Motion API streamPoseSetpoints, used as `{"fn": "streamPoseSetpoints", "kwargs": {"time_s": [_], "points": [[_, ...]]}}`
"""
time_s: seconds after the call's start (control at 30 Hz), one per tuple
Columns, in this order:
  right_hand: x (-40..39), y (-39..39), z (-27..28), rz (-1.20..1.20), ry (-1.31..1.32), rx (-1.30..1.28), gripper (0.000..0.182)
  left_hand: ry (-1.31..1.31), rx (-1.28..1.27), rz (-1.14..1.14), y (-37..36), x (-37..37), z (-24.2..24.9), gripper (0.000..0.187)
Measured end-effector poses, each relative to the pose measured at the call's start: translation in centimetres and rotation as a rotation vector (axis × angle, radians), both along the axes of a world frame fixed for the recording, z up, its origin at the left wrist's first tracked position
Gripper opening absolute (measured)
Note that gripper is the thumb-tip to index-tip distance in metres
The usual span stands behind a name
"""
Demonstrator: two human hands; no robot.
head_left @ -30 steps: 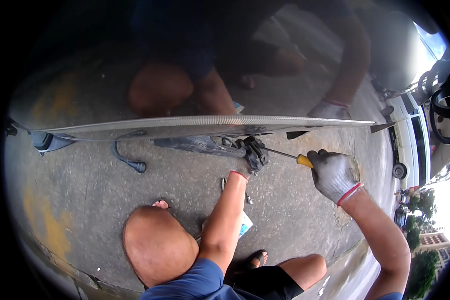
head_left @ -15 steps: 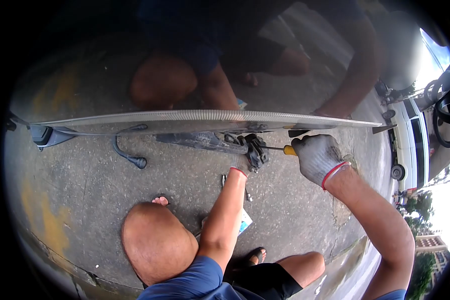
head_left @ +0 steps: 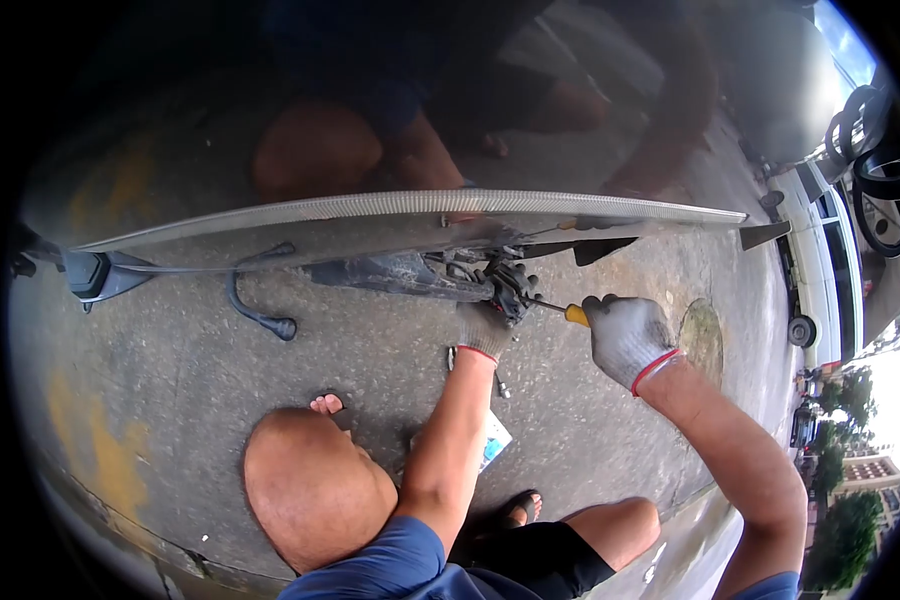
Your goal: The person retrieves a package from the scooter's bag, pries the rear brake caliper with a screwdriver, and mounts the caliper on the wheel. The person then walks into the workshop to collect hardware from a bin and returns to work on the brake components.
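My right hand (head_left: 630, 338), in a pale glove with a red cuff, is closed around the yellow handle of a screwdriver (head_left: 576, 314). The screwdriver's shaft points left to a dark mechanical part (head_left: 510, 292) beneath a large glossy dark panel (head_left: 610, 120). My left hand (head_left: 486, 325), gloved the same way, is at that part, its fingers wrapped round it and partly hidden. A scuffed dark arm-like piece (head_left: 400, 277) stretches left from the part. The screwdriver tip meets the part, but the exact contact point is too small to make out.
A curved dark tube (head_left: 255, 312) hangs to the left. On the ground below my left hand are a metal tool (head_left: 503, 388) and a white and blue sheet (head_left: 494, 440). My knees are near the bottom. A white van (head_left: 820, 260) stands at the right.
My right hand has moved slightly down, and the screwdriver now slants more, handle lower. The panel's ribbed edge appears higher and more tilted. My left hand remains at the dark part.
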State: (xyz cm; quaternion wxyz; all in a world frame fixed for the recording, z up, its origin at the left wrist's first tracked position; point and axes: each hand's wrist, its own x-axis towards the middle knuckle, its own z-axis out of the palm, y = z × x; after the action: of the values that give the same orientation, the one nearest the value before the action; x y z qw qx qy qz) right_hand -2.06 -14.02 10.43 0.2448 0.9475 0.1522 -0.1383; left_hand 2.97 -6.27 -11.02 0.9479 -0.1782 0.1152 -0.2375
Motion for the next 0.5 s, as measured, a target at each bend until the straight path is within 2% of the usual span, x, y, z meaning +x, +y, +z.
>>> {"fn": "streamPoseSetpoints", "kwargs": {"time_s": [0.03, 0.07, 0.13, 0.17, 0.2, 0.27, 0.3, 0.33, 0.4, 0.5], "points": [[-0.3, -0.1, -0.3, -0.013, -0.001, 0.014, 0.015, 0.089, 0.128, -0.021, 0.1, -0.2, 0.6, 0.066], [-0.6, -0.3, -0.5, -0.029, -0.001, 0.028, 0.016, 0.087, 0.127, -0.024, -0.8, 0.2, -0.9, 0.066], [-1.4, -0.8, -1.4, -0.046, -0.005, 0.036, 0.016, -0.143, -0.014, 0.056, -3.6, 1.3, -7.1, 0.061], [-1.6, -1.1, -1.9, -0.071, -0.006, 0.084, 0.015, -0.334, -0.167, 0.092, -4.2, 1.8, -8.7, 0.059], [-1.8, -1.3, -2.1, -0.096, -0.007, 0.132, 0.015, -0.334, -0.166, 0.089, -4.4, 2.0, -9.1, 0.059], [-1.8, -1.0, -1.8, -0.115, 0.022, 0.158, 0.016, -0.419, -0.460, -0.022, -4.3, 2.5, -9.3, 0.055], [-1.7, -0.8, -1.5, -0.133, 0.052, 0.184, 0.016, -0.291, -0.377, -0.054, -3.6, 2.2, -9.1, 0.051], [-1.5, -0.4, -1.0, -0.133, 0.047, 0.193, 0.016, -0.296, -0.368, -0.058, -3.1, 2.4, -9.1, 0.051], [-0.7, 0.4, 0.4, -0.159, 0.080, 0.188, 0.018, -0.079, 0.035, -0.088, -2.3, 2.7, -9.1, 0.048], [0.5, 0.7, 1.7, -0.056, 0.020, 0.177, 0.022, 0.034, 0.240, -0.111, -1.3, 2.7, -8.8, 0.044]]}}
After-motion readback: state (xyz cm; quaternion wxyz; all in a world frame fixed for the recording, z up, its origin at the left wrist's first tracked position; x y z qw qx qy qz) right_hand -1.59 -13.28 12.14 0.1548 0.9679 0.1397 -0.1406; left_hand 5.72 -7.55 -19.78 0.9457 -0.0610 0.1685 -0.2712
